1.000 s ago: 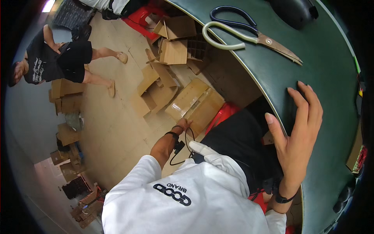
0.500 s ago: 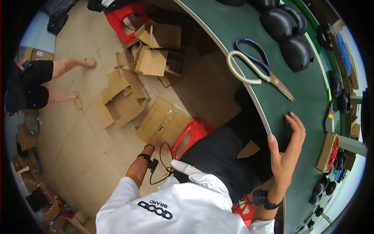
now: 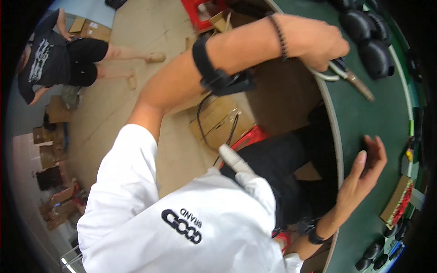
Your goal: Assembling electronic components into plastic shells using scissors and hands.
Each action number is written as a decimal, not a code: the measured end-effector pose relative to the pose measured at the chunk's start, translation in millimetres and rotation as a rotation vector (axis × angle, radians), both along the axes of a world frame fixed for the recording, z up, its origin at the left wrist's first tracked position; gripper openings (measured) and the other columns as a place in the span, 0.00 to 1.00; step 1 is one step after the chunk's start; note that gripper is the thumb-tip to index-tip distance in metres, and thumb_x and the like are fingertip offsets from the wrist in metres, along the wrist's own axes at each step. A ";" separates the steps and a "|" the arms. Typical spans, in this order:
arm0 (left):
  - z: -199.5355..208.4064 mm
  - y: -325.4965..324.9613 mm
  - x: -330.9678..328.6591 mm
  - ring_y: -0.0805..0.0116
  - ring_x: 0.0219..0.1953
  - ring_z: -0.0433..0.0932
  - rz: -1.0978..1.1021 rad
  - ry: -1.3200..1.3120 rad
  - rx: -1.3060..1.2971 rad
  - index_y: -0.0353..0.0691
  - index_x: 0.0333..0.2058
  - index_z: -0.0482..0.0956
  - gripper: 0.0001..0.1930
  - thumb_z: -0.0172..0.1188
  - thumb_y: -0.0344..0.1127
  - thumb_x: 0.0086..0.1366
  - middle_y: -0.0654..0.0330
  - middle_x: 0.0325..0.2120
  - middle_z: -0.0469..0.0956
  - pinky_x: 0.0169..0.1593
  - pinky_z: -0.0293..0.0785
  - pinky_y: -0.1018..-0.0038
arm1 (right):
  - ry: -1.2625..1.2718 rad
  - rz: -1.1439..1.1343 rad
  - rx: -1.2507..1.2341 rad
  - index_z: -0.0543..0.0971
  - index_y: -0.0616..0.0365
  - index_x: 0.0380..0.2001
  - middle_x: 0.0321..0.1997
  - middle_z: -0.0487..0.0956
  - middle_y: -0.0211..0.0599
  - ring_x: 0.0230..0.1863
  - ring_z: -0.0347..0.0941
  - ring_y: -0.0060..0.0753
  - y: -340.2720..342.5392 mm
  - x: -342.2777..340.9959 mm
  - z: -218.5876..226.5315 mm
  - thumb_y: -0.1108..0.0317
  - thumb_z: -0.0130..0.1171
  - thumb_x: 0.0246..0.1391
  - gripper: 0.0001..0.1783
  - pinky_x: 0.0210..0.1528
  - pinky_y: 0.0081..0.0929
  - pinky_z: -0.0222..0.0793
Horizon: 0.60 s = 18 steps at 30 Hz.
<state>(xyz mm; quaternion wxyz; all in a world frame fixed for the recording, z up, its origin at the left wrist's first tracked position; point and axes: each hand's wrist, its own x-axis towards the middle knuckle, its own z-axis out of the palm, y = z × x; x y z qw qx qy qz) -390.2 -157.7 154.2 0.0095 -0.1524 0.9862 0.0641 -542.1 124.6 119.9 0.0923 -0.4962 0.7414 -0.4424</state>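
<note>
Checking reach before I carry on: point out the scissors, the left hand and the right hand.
Scissors (image 3: 359, 86): head view, on the blades.
Left hand (image 3: 315, 40): head view, on the back of the hand.
Right hand (image 3: 358, 182): head view, near the base of the thumb.

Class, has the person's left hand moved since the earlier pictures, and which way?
Yes: judged against the green table, the left hand has moved forward and rightward, from the cardboard box to the scissors.
</note>
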 end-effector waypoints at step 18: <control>-412.2 347.1 491.3 0.40 0.57 0.75 1.332 -0.266 0.450 0.28 0.57 0.67 0.52 0.83 0.61 0.47 0.38 0.53 0.72 0.60 0.74 0.53 | 0.199 0.008 0.071 0.69 0.61 0.70 0.64 0.79 0.47 0.67 0.74 0.37 7.2 -28.5 -23.1 0.59 0.42 0.80 0.25 0.71 0.36 0.67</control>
